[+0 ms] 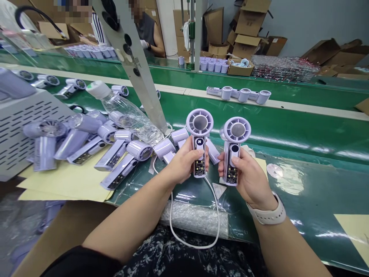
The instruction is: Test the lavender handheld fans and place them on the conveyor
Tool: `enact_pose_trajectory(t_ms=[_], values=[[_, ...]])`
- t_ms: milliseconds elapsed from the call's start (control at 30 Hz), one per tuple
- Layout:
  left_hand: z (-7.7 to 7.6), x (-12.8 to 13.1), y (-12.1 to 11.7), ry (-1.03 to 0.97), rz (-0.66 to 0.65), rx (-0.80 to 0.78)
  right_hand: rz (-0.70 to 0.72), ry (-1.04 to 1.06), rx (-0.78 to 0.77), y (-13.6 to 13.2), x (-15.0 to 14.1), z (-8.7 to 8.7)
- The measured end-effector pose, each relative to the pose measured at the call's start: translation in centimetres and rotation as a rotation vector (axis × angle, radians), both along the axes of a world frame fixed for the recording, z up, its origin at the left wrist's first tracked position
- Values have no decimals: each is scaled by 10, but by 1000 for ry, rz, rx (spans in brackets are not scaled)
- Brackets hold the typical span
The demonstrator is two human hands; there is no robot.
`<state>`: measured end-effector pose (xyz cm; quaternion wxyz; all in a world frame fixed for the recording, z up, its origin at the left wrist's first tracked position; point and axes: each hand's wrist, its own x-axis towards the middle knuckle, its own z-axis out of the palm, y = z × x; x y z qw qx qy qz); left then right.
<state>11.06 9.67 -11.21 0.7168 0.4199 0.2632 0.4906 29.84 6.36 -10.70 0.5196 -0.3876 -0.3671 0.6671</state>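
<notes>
In the head view, my left hand (184,161) is closed round a lavender handheld fan (200,124), its thumb on the front of the handle. That fan's small display is lit and reads 20. A second lavender handheld fan (237,130) is gripped upright in my right hand (250,175), thumb against the handle; its round display is dark. Both handles show a bare circuit board at the front. Behind my left hand lie more lavender fans (164,149), partly hidden. A white cable (217,219) loops below the left fan; where its ends go is hidden.
Several fans (115,169) are piled on yellow paper (77,186) at left, beside a vented grey box (37,127). A plastic bottle (129,115) leans near a metal post (144,84). Three fans (245,94) lie on the far strip. Bubble wrap (198,221) lies at the front edge.
</notes>
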Motion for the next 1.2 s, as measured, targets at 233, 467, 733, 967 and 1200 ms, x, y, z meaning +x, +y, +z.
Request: enact_pose_trajectory(t_ms=[233,467,733,967,1200], values=[[-6,0,2,4,-120,94,22,18,88,-1,-4,2],[-7,0,1,49,-125,77,36,-22,80,2,-3,-4],[-11,-1,3,71,-112,96,18,-33,124,1,-4,-3],[-8,-3,3,163,8,108,-49,-50,73,3,-1,-1],[-2,-1,-3,67,119,33,15,79,35,0,-6,2]])
